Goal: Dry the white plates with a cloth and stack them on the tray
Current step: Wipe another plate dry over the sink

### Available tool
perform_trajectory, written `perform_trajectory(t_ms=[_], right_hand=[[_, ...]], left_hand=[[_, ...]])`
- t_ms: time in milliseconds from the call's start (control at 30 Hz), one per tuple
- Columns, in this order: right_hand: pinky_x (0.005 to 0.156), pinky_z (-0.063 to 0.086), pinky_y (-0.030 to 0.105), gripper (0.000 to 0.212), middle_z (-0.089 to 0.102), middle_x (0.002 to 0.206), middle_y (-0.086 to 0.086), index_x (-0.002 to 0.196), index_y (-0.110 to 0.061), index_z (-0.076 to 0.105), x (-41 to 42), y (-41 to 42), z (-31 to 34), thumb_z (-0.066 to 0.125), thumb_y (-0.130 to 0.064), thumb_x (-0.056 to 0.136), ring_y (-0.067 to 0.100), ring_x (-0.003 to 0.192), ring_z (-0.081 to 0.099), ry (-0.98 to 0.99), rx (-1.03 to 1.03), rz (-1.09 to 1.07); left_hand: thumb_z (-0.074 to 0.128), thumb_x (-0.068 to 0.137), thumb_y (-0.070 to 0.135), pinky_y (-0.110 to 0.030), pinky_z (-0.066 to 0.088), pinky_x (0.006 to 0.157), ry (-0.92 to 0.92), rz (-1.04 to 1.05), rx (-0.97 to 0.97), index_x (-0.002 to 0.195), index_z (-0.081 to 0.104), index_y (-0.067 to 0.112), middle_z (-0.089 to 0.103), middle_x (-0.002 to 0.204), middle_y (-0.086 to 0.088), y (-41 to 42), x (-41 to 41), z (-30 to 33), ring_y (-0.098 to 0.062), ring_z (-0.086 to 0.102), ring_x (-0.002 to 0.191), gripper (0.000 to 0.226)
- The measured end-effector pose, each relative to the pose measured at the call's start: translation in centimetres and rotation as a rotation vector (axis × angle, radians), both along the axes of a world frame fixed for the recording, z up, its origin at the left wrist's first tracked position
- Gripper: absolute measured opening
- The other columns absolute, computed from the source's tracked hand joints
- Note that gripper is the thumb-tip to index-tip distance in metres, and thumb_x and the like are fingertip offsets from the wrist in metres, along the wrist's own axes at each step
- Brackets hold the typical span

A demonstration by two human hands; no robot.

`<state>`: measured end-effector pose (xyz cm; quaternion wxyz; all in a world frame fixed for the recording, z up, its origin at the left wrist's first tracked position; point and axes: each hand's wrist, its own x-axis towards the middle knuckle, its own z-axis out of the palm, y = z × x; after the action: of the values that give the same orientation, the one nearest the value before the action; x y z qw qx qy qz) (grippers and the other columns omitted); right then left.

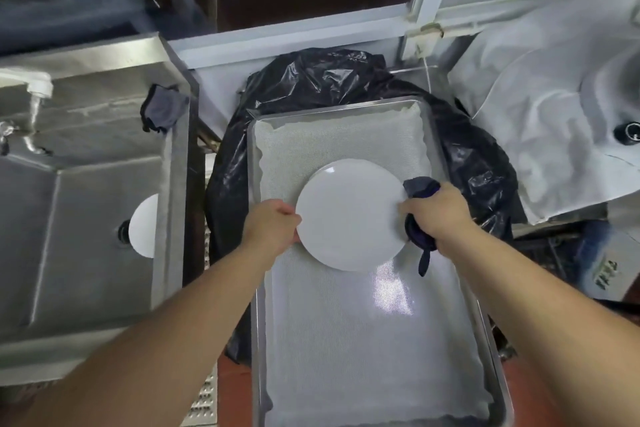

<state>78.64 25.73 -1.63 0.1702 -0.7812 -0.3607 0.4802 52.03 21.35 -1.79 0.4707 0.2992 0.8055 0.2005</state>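
A round white plate point(349, 215) is held flat over the middle of a metal tray point(485, 329) lined with a pale mesh cloth. My left hand point(272, 227) grips the plate's left rim. My right hand point(438, 210) grips a dark blue cloth point(420, 187) against the plate's right rim; a strip of the cloth hangs below the hand. I cannot tell whether the plate touches the tray liner. A second white plate point(145, 225) lies in the steel sink, partly hidden by the sink wall.
The steel sink point(86, 184) fills the left side, with a tap point(34, 94) and a grey rag point(162, 111) on its right wall. The tray rests over a bin with a black plastic bag point(311, 80). White sheeting point(540, 114) covers the right.
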Motion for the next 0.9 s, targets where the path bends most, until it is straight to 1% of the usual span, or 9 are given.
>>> perform_trajectory(t_ms=[133, 200, 267, 367, 433, 500, 633, 800, 900], right_hand=[[0.081, 0.058, 0.042, 0.029, 0.068, 0.097, 0.007, 0.103, -0.014, 0.062, 0.0, 1.0, -0.2, 0.077, -0.019, 0.079, 0.029, 0.09, 0.066, -0.074, 0.02, 0.031], [0.08, 0.056, 0.041, 0.032, 0.066, 0.099, 0.006, 0.105, -0.014, 0.059, 0.1, 1.3, -0.6, 0.077, -0.021, 0.079, 0.029, 0.09, 0.065, -0.103, 0.016, 0.049], [0.077, 0.053, 0.038, 0.032, 0.066, 0.101, 0.006, 0.105, -0.013, 0.057, 0.1, 1.6, -0.8, 0.076, -0.021, 0.08, 0.029, 0.092, 0.064, -0.131, 0.022, 0.068], [0.081, 0.052, 0.039, 0.033, 0.062, 0.104, 0.004, 0.109, -0.018, 0.052, 0.0, 1.7, -0.8, 0.072, -0.019, 0.084, 0.029, 0.096, 0.062, -0.151, 0.031, 0.105], [0.081, 0.051, 0.039, 0.033, 0.06, 0.103, 0.004, 0.112, -0.017, 0.051, -0.2, 1.8, -0.7, 0.071, -0.02, 0.085, 0.029, 0.096, 0.06, -0.179, 0.023, 0.13], [0.076, 0.048, 0.037, 0.034, 0.058, 0.099, 0.002, 0.114, -0.015, 0.051, -0.2, 1.8, -0.7, 0.069, -0.021, 0.086, 0.028, 0.093, 0.059, -0.205, 0.015, 0.155], [0.067, 0.041, 0.035, 0.032, 0.053, 0.089, -0.004, 0.113, -0.018, 0.046, -0.2, 1.5, -0.7, 0.065, -0.018, 0.088, 0.026, 0.088, 0.055, -0.253, 0.022, 0.23], [0.069, 0.043, 0.037, 0.034, 0.059, 0.101, 0.005, 0.118, -0.016, 0.048, -0.7, 1.2, -0.8, 0.062, -0.018, 0.087, 0.03, 0.086, 0.054, -0.372, 0.071, 0.324], [0.068, 0.042, 0.039, 0.031, 0.053, 0.103, 0.007, 0.117, -0.015, 0.046, -1.0, 0.8, -0.8, 0.059, -0.018, 0.09, 0.031, 0.084, 0.05, -0.433, 0.095, 0.371]], left_hand=[[0.068, 0.094, 0.013, -0.043, 0.065, 0.081, 0.103, -0.088, 0.014, 0.084, 0.067, 0.028, 0.076, 0.093, 0.0, 0.7, 0.4, -0.4, -0.022, 0.077, 0.08, 0.018], [0.067, 0.094, 0.015, -0.045, 0.065, 0.079, 0.146, -0.121, 0.023, 0.081, 0.067, 0.03, 0.076, 0.09, 0.0, 0.9, 0.5, -0.6, -0.024, 0.076, 0.08, 0.02], [0.065, 0.094, 0.014, -0.047, 0.064, 0.078, 0.169, -0.123, 0.031, 0.082, 0.071, 0.026, 0.077, 0.087, -0.002, 1.1, 0.8, -0.8, -0.026, 0.075, 0.079, 0.017], [0.062, 0.093, 0.015, -0.047, 0.064, 0.075, 0.245, -0.149, 0.04, 0.083, 0.071, 0.024, 0.076, 0.085, -0.003, 1.3, 1.1, -0.9, -0.027, 0.072, 0.081, 0.016], [0.06, 0.092, 0.015, -0.049, 0.064, 0.074, 0.271, -0.154, 0.04, 0.081, 0.071, 0.022, 0.076, 0.085, -0.007, 1.4, 1.2, -1.0, -0.029, 0.073, 0.082, 0.017], [0.06, 0.093, 0.015, -0.046, 0.064, 0.074, 0.288, -0.155, 0.035, 0.082, 0.072, 0.021, 0.075, 0.083, -0.004, 1.4, 1.3, -1.2, -0.025, 0.072, 0.081, 0.017], [0.062, 0.096, 0.018, -0.031, 0.059, 0.065, 0.286, -0.142, 0.038, 0.092, 0.075, 0.026, 0.071, 0.082, 0.01, 1.4, 1.3, -1.5, -0.014, 0.067, 0.075, 0.016], [0.063, 0.096, 0.019, -0.027, 0.055, 0.061, 0.295, -0.14, 0.032, 0.099, 0.076, 0.023, 0.071, 0.083, 0.01, 1.5, 1.3, -1.8, -0.013, 0.067, 0.075, 0.014], [0.063, 0.097, 0.018, -0.024, 0.05, 0.058, 0.306, -0.143, 0.039, 0.1, 0.076, 0.022, 0.068, 0.083, 0.011, 1.5, 1.3, -1.8, -0.011, 0.065, 0.074, 0.014]])
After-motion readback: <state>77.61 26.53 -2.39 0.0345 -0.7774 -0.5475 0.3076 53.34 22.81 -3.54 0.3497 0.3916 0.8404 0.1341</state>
